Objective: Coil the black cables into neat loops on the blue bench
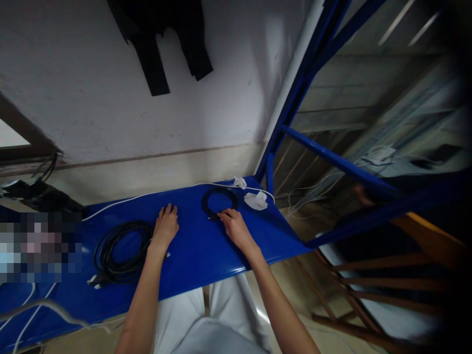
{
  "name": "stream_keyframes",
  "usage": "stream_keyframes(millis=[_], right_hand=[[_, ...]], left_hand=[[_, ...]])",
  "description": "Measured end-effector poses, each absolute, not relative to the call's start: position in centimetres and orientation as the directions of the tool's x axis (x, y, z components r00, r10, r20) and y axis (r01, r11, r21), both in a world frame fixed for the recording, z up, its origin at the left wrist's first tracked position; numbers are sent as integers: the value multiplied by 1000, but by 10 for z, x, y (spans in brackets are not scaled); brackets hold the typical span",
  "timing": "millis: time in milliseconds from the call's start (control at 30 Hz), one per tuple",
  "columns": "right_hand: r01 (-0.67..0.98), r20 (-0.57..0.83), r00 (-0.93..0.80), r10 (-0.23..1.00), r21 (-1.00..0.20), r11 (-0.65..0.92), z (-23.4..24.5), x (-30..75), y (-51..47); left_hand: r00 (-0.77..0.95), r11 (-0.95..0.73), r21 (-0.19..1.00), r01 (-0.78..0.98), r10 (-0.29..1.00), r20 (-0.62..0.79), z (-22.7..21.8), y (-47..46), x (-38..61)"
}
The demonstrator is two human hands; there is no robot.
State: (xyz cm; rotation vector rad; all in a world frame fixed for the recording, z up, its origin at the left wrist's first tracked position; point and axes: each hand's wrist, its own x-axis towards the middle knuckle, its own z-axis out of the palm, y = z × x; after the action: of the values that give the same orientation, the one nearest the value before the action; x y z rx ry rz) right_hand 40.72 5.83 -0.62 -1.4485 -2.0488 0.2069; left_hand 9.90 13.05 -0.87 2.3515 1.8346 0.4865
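Note:
My left hand [165, 227] lies flat on the blue table [199, 250] with its fingers stretched out, holding nothing. A large coil of black cable [118, 251] rests just to its left. My right hand [233, 223] reaches the near edge of a small black cable coil [219, 201], fingers curled against it at the plug end. I cannot make out whether they pinch the cable.
A thin white cable [140, 195] runs along the table's back edge to crumpled white pieces [256, 200] at the right corner. Blue metal frame bars [332, 157] rise at the right. A wooden chair [387, 290] stands lower right. Dark clothing [162, 34] hangs on the wall.

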Motion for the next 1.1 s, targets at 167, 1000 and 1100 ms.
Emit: stream_keyframes(millis=[167,1000,1100], right_hand=[[725,419,-276,865,-500,473,-7,392,34],[122,396,-111,912,-905,408,-11,347,110],[-8,304,-85,949,-952,305,-14,348,111]], left_hand=[[220,-348,386,854,915,338,-32,134,92],[120,-284,958,50,954,276,4,114,145],[145,-237,971,-27,960,238,10,123,161]])
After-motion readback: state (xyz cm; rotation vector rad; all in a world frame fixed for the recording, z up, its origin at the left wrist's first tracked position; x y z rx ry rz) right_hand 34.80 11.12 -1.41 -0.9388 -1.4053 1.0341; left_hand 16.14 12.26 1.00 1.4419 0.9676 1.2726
